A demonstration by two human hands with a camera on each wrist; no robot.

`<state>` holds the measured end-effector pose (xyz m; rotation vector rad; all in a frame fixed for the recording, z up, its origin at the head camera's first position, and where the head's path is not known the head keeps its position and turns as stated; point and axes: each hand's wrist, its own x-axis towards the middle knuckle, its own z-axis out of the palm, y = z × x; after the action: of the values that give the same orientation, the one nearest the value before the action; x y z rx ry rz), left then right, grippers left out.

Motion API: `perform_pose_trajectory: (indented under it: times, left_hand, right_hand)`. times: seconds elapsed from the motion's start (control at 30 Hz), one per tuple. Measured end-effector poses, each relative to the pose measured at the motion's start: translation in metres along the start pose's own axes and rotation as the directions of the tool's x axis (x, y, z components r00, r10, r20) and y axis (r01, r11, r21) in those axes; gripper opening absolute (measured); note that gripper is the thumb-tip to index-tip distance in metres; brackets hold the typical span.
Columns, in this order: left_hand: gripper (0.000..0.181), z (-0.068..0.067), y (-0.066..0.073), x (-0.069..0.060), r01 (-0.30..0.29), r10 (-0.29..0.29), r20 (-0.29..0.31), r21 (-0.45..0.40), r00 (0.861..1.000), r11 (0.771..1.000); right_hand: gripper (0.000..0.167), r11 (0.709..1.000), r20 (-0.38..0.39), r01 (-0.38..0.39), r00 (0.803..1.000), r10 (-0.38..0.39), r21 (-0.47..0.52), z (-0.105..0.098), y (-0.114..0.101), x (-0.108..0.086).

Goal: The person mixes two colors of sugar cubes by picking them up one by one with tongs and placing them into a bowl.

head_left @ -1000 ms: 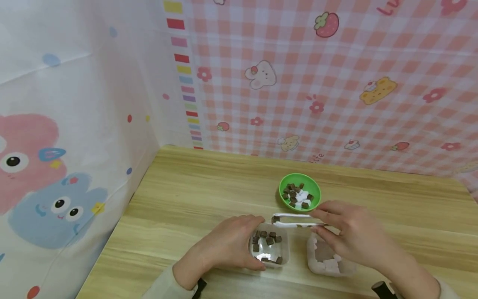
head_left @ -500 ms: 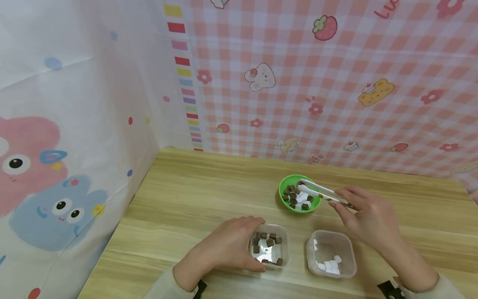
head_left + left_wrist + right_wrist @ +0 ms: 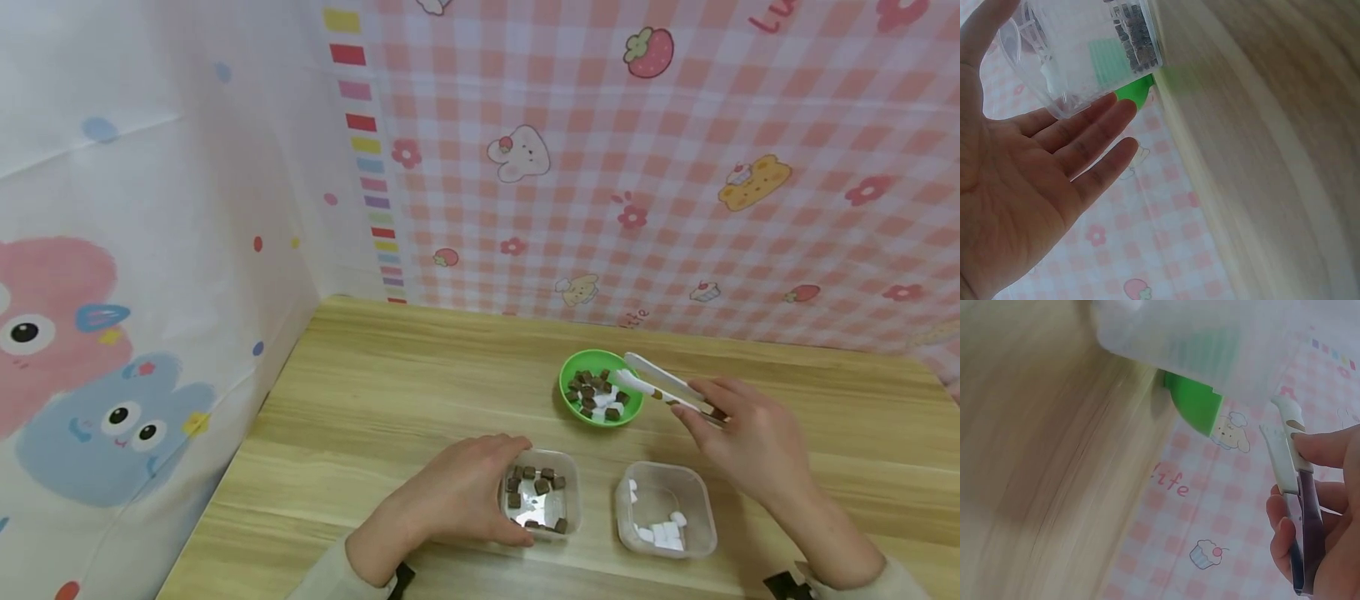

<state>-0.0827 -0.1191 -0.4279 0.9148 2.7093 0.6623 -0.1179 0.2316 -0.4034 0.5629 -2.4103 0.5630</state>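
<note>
My left hand holds a clear plastic container by its left side, thumb at the near side and fingers at the far side. Several small brown cubes lie inside it. My right hand grips a pair of white-tipped tongs; their tips stand apart above the right rim of the green bowl, with nothing visible between them. Brown cubes and white pieces share the bowl. The right wrist view shows the tongs between thumb and fingers.
A second clear container with several white pieces stands right of the first, below my right forearm's side. The wooden table ends at a pink checked cloth behind and a white printed cloth at left.
The tongs carried a brown cube from near the left container to the green bowl and let it go there. They have since drawn back slightly right. My left hand has stayed put.
</note>
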Motion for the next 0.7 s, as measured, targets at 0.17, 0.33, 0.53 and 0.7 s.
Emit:
perform_pose_trajectory:
  times: [0.17, 0.33, 0.53, 0.7]
  left_hand:
    - [0.101, -0.0001, 0.0010, 0.0002, 0.015, -0.015, 0.007, -0.001, 1.000, 1.000]
    - [0.100, 0.0005, 0.0006, -0.0006, 0.013, -0.013, -0.001, -0.011, 1.000, 1.000]
    - [0.100, 0.0011, -0.0002, -0.0004, 0.009, -0.009, -0.007, -0.004, 1.000, 1.000]
    - [0.101, 0.0006, 0.0005, -0.0005, 0.015, -0.015, 0.001, -0.002, 1.000, 1.000]
  right_hand:
    - [0.040, 0.999, -0.001, -0.044, 0.999, 0.044, -0.007, -0.0014, 0.0024, -0.0033]
    - [0.040, 0.999, 0.003, -0.053, 0.999, 0.053, -0.008, -0.0013, 0.0025, -0.0043]
    - [0.040, 0.998, 0.018, -0.065, 0.998, 0.066, -0.011, -0.0023, 0.0001, -0.0056]
    - [0.040, 0.998, 0.020, -0.057, 0.998, 0.057, 0.003, -0.0030, -0.0020, -0.0055]
